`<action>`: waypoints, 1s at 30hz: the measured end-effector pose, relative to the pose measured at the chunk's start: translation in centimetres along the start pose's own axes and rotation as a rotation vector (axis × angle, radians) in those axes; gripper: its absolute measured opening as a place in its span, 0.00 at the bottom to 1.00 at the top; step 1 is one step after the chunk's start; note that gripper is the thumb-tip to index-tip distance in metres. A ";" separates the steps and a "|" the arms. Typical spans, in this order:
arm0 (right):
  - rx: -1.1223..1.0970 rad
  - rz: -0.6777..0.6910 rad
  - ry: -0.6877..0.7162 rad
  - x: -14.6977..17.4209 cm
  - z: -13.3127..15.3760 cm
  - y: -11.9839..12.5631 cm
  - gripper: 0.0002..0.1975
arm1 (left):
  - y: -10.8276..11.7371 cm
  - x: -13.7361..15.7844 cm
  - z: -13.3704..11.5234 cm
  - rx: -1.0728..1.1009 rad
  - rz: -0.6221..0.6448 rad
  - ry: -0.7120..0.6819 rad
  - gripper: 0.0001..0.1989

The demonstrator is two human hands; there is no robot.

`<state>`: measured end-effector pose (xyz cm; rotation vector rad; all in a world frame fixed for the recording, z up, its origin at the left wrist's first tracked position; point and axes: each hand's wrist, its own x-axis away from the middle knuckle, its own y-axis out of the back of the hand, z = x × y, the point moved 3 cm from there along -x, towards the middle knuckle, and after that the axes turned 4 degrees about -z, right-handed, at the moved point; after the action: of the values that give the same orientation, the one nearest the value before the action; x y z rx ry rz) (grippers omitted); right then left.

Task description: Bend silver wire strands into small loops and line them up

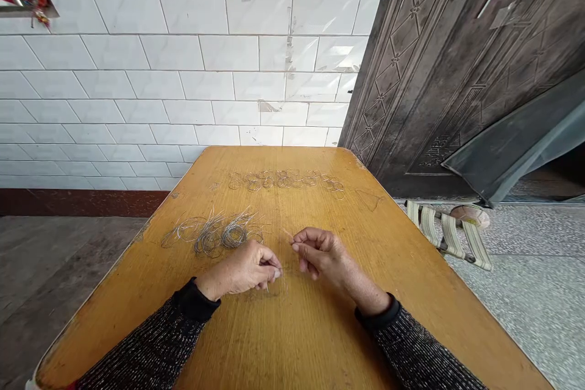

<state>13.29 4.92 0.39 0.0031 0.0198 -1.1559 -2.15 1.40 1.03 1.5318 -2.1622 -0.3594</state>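
Over the middle of the wooden table, my left hand is closed in a pinch, with a short bit of thin wire showing below its fingertips. Just to the right, my right hand pinches thumb against forefinger. A fine copper-coloured wire end sticks out from that pinch, up and to the left. The two hands are apart, and I cannot make out whether one strand joins them. Behind my left hand lies a loose pile of coiled grey wires, their ends splayed.
Toward the table's far edge runs a row of small wire loops, with a thin bent wire at its right end. A white tiled wall stands behind. On the right are a dark carved door and a striped woven seat.
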 end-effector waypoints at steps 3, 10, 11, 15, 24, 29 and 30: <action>-0.071 -0.138 0.023 -0.4 0.2 0.6 0.13 | 0.5 -0.3 0.3 0.246 -0.080 -0.020 0.11; -0.275 -0.218 0.024 -0.2 0.9 1.0 0.15 | 0.2 -0.9 1.1 0.839 -0.128 0.005 0.11; -0.300 -0.236 0.032 -0.2 1.0 1.0 0.15 | 0.0 -1.0 1.1 0.883 -0.118 0.011 0.10; -0.404 -0.299 0.074 -0.1 1.3 1.3 0.15 | -0.6 -1.1 0.8 1.096 -0.088 0.033 0.08; -0.401 -0.306 0.099 0.3 1.1 0.2 0.16 | -1.9 -1.7 0.4 1.260 -0.247 0.057 0.06; -0.425 -0.306 0.093 0.4 0.6 -0.5 0.16 | -2.1 -1.8 0.2 1.334 -0.293 0.058 0.07; -0.432 -0.317 0.092 0.4 0.5 -0.5 0.16 | -2.1 -1.8 0.2 1.336 -0.296 0.052 0.08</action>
<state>13.00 4.35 0.88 -0.3403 0.3622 -1.4477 -0.06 2.32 -0.52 2.4097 -2.1391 1.2863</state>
